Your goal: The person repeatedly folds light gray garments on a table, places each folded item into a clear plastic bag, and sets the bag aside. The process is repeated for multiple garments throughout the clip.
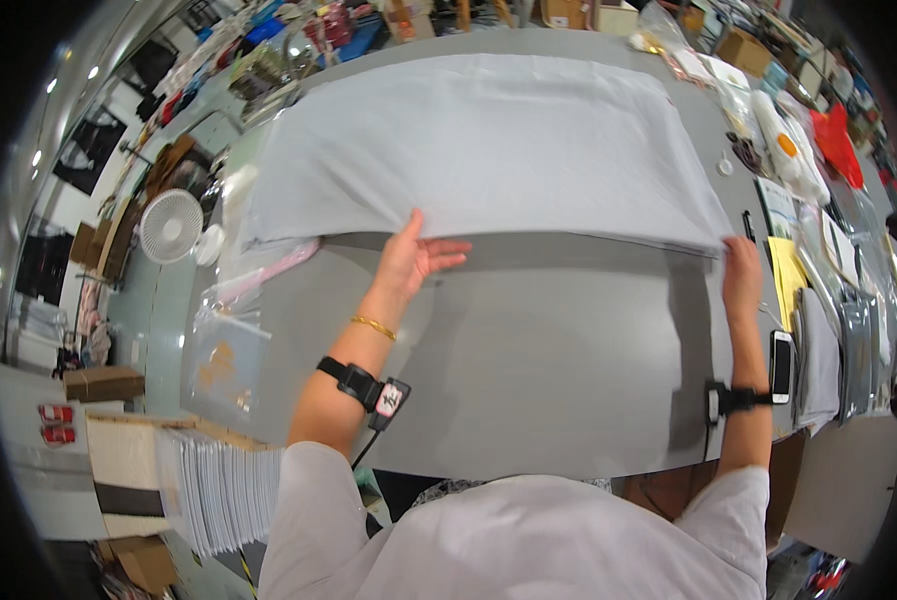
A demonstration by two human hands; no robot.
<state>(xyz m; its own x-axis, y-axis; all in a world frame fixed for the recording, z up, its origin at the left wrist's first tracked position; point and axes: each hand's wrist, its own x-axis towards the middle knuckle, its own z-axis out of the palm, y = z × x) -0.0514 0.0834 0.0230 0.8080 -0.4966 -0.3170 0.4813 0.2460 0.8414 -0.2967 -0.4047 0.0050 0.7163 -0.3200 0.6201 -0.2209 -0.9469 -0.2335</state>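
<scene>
Grey table [529,400] carries a folded grey cloth [479,150]. Left hand [409,258] lies open, flat on its near edge; right hand [741,280] pinches the near right corner, keeping the edge taut.

The wide sheet of plain pale grey fabric [479,150] has no pattern at all, and it lies on a darker, matte grey table [539,370]. The left hand [409,262] wears a thin gold bracelet [374,327] and a black wrist strap [354,380] with a pink-and-white tag; the right hand [741,275] has a black strap too. A white desk fan [170,226] stands off left. A yellow sheet of paper [787,275] and a bright red plastic bag [837,140] lie to the right.
</scene>
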